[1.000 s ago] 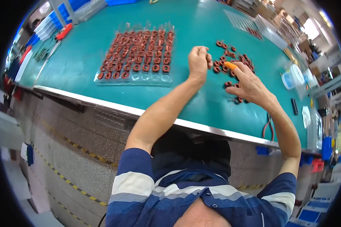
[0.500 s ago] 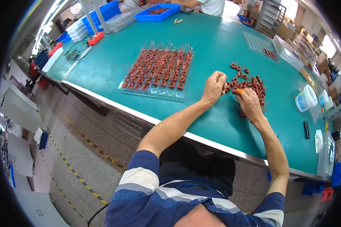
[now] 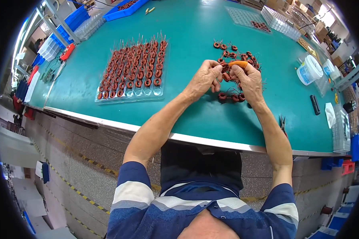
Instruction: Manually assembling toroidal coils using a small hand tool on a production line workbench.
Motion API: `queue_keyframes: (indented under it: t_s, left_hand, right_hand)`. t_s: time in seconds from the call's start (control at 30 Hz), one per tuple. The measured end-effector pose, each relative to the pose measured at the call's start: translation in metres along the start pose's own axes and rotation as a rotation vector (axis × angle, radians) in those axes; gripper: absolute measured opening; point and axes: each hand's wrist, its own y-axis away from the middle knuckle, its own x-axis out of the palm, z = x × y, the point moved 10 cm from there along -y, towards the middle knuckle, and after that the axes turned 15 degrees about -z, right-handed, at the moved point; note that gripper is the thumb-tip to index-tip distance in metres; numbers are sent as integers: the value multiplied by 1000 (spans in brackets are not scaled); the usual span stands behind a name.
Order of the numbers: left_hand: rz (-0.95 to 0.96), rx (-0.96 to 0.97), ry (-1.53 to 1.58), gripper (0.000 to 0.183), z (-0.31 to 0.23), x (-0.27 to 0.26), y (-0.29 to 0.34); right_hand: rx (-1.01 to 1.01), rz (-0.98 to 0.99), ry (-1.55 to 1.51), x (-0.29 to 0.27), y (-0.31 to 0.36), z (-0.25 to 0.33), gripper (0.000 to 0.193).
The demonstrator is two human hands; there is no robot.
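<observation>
My left hand (image 3: 205, 79) is raised over the table with thumb and forefinger pinched on a small ring coil (image 3: 224, 67) of reddish-brown wire. Right beside it, my right hand (image 3: 249, 83) grips an orange-handled tool (image 3: 238, 63), its working end pointing at the coil and too small to make out. Beneath and behind both hands lies a loose heap of wire-wound ring coils (image 3: 249, 55), partly covered by my fingers. To the left, a clear plastic tray (image 3: 129, 99) holds rows of such coils, wire ends sticking up; several pockets in its near row hold none.
Pliers (image 3: 282, 125) lie by my right forearm. Farther right are a white tub (image 3: 309, 70), a black tool (image 3: 314, 104) and stacked clear trays (image 3: 341, 133). Another clear tray (image 3: 243, 18) with a few coils and a blue bin (image 3: 125, 10) stand at the back.
My view has shifted, so the table sits differently in it. Both hands have come up off the heap and closer together, the coil and the orange-handled tool now meeting between them.
</observation>
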Motion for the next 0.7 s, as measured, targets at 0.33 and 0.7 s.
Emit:
queue_keyframes:
  t_s: [0.33,0.7]
  left_hand:
    - [-167,209,-236,29,-16,-16,-1]
    - [90,-181,97,23,0,27,18]
  right_hand:
    - [-702,-117,385,8,21,53,60]
    - [-702,-100,349,-1,26,50,21]
